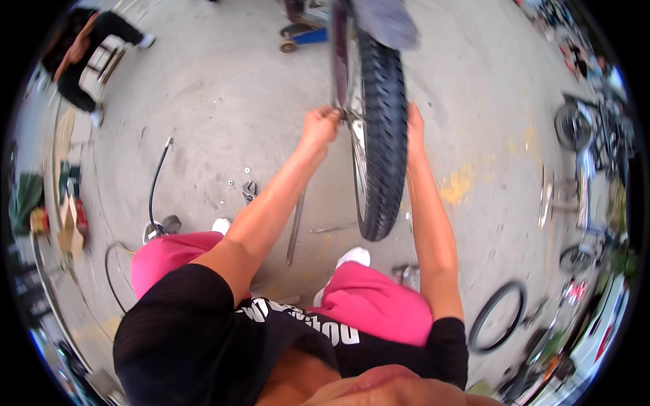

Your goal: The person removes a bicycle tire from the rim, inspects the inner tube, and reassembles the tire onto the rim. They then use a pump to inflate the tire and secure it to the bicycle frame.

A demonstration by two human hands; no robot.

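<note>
A bicycle wheel with a black knobby tyre stands upright in front of me, between the legs of a dark purple fork. My left hand is closed at the wheel's hub, its fingers pinched round the axle end beside the fork tip. On the other side of the wheel is my right hand, at hub height; the tyre hides most of its fingers and whatever they touch. A grey rounded thing, blurred, covers the tyre's far top.
An adjustable wrench and small nuts lie left of the wheel, near a long metal bar. A pump hose rises by my left knee. A loose tyre lies at right. Another person sits far left. Parked bikes line the right.
</note>
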